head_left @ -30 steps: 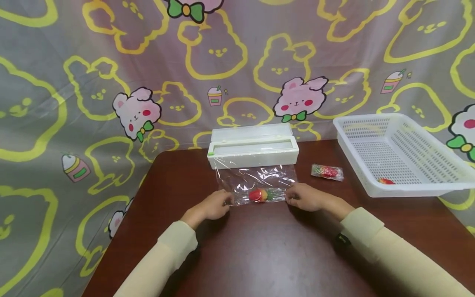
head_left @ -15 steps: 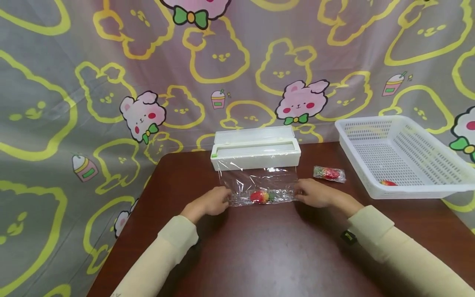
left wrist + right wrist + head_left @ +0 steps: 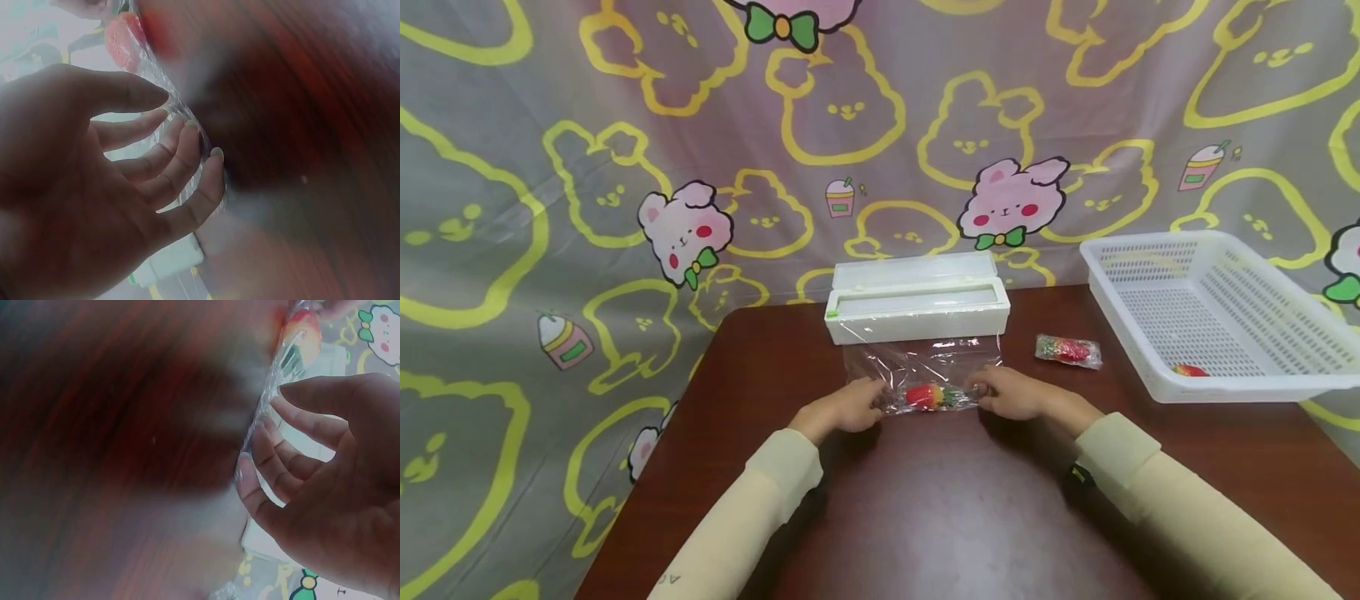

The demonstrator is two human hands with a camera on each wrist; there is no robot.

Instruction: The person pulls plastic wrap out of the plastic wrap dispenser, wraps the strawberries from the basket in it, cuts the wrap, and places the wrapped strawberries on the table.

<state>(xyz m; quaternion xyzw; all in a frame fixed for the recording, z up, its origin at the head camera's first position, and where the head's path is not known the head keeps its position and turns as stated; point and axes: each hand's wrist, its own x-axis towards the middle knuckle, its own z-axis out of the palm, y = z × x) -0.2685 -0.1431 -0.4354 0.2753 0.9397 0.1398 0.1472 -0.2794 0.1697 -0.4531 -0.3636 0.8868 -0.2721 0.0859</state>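
Note:
A toy-like strawberry, red and yellow with a green leafy end, lies rolled in the near edge of a clear sheet of cling film. That sheet runs out of a white cling film dispenser behind it. My left hand pinches the film just left of the strawberry, thumb against fingertips in the left wrist view. On the other side my right hand pinches the film near the leafy end. In the right wrist view its remaining fingers curve along the film's edge.
Right of the dispenser lies a second strawberry wrapped in film. A white perforated basket stands at the table's right, with a red fruit inside. A patterned curtain hangs behind the brown table.
Over the last half second both hands have come inward along the film, closer to the strawberry. Before that, they had spread slightly apart. Dispenser and basket stay put.

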